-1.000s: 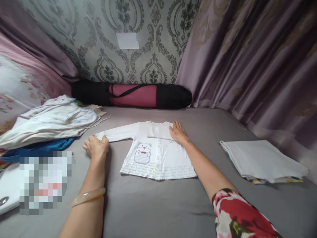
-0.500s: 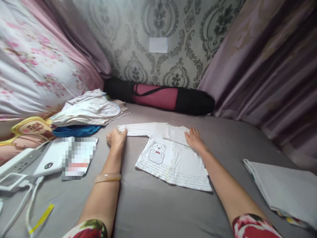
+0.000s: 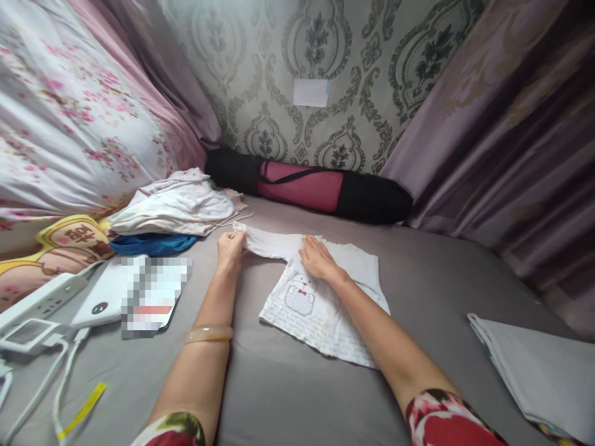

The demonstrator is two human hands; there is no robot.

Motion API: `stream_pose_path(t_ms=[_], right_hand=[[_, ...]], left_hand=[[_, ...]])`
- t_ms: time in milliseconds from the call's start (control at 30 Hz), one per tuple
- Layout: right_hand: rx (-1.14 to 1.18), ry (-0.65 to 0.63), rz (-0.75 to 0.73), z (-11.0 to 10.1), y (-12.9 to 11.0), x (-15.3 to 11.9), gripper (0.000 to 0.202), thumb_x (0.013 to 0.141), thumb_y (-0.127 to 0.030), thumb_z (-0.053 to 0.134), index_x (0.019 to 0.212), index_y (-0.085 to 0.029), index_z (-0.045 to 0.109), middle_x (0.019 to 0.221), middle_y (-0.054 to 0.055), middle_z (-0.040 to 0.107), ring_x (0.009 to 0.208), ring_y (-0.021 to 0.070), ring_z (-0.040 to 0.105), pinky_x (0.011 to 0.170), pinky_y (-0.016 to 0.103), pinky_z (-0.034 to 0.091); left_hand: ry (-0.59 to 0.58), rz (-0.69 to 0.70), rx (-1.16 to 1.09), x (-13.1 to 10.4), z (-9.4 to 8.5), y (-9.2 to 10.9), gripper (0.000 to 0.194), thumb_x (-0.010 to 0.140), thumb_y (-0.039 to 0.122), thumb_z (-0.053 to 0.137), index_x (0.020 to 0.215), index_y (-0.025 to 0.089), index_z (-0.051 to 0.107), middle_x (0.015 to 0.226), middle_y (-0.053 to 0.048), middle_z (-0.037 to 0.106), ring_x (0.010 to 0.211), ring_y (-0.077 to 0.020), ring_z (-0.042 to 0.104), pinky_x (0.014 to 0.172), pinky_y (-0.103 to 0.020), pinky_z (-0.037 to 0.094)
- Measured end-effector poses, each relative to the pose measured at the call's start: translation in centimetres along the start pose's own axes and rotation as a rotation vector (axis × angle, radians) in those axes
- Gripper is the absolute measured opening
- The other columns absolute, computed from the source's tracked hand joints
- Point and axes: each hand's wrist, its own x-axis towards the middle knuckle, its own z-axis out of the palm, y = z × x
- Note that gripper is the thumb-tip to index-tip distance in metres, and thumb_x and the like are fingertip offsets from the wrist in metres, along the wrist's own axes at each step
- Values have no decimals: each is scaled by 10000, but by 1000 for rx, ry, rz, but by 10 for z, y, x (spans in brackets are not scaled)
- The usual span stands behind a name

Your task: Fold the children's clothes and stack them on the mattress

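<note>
A small white baby shirt (image 3: 302, 297) with a printed bear and lettered hem lies on the grey sheet. Its left-pointing sleeve stretches out flat, and the other sleeve is folded across the chest. My left hand (image 3: 230, 249) pinches the cuff of the outstretched sleeve, lifting it slightly. My right hand (image 3: 319, 257) rests flat on the shirt near the shoulder and collar, fingers extended. My right forearm covers part of the shirt's right side.
A heap of clothes (image 3: 174, 204) lies at the back left. Nearer are a power strip (image 3: 44, 300), a white power bank (image 3: 105, 297), cables and a blurred flat item (image 3: 155, 297). A black and pink long bag (image 3: 302, 186) lies along the wall. Folded grey cloth (image 3: 539, 371) is at the right.
My right hand has moved left from the folded sleeve to the shoulder by the collar. My left hand has raised the cuff a little, and the sleeve now bends.
</note>
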Motion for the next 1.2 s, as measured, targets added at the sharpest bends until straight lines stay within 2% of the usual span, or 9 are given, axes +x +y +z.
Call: stream_pose_path(t_ms=[100, 233, 500, 633, 733, 833, 933, 1067, 1200], right_hand=[[34, -55, 8, 6, -18, 11, 636, 979, -388, 226, 1506, -33, 250, 1600, 147, 166, 1479, 242, 97, 1185, 378, 74], [16, -97, 29, 1, -20, 19, 691, 948, -468, 306, 1507, -63, 260, 1599, 166, 155, 1466, 292, 135, 1169, 414, 118], [-47, -173, 90, -23, -19, 37, 961, 712, -767, 539, 1461, -187, 374, 1514, 166, 315, 1383, 365, 262, 1101, 471, 227], [-34, -198, 117, -23, -15, 46, 1005, 641, -755, 631, 1449, -206, 391, 1499, 166, 322, 1384, 379, 244, 1096, 496, 227], [59, -180, 56, -22, -5, 46, 951, 637, -649, 715, 1425, -205, 420, 1486, 163, 350, 1374, 379, 277, 1090, 496, 260], [276, -5, 20, -22, 5, 37, 667, 761, -423, 696, 1353, -188, 496, 1458, 152, 416, 1346, 327, 366, 1087, 441, 310], [756, 105, 193, -27, 10, 17, 327, 917, -317, 507, 1194, -164, 586, 1298, 149, 578, 1169, 252, 567, 1013, 392, 420], [1524, -140, 401, -37, 17, -16, 457, 1011, -425, 237, 1068, -112, 566, 1023, 168, 686, 839, 214, 697, 845, 394, 533], [1855, -265, 446, -37, 30, -39, 677, 977, -572, 74, 1014, -115, 572, 902, 169, 704, 843, 256, 707, 818, 457, 545]], left_hand=[[-48, -163, -389, -4, 6, 13, 176, 600, 264, 606, 710, 171, 506, 595, 38, 544, 571, -125, 558, 591, -279, 496], [-86, -181, -667, -11, 11, 31, 271, 540, 224, 689, 754, 159, 537, 645, 34, 595, 566, -102, 560, 571, -237, 470], [-269, -55, -674, -37, 26, 56, 397, 581, 337, 747, 861, 176, 516, 732, 30, 599, 629, -104, 572, 608, -226, 434], [-301, -34, -658, -53, 35, 64, 438, 555, 354, 749, 879, 170, 518, 736, 34, 579, 634, -94, 552, 615, -219, 429], [-311, -26, -657, -62, 40, 67, 446, 544, 375, 757, 855, 176, 506, 731, 41, 572, 617, -86, 542, 602, -212, 427], [-324, -16, -664, -68, 45, 67, 449, 559, 390, 769, 858, 179, 508, 726, 44, 572, 602, -80, 533, 588, -203, 424], [-351, -1, -654, -74, 54, 63, 449, 597, 408, 772, 890, 178, 519, 721, 47, 567, 589, -74, 523, 576, -195, 418], [-423, 33, -557, -91, 68, 54, 440, 700, 476, 717, 967, 186, 519, 736, 36, 580, 597, -92, 542, 565, -202, 420], [-709, 99, -336, -120, 77, 47, 511, 815, 518, 623, 1199, 204, 501, 1042, -66, 666, 915, -180, 639, 786, -281, 494]])
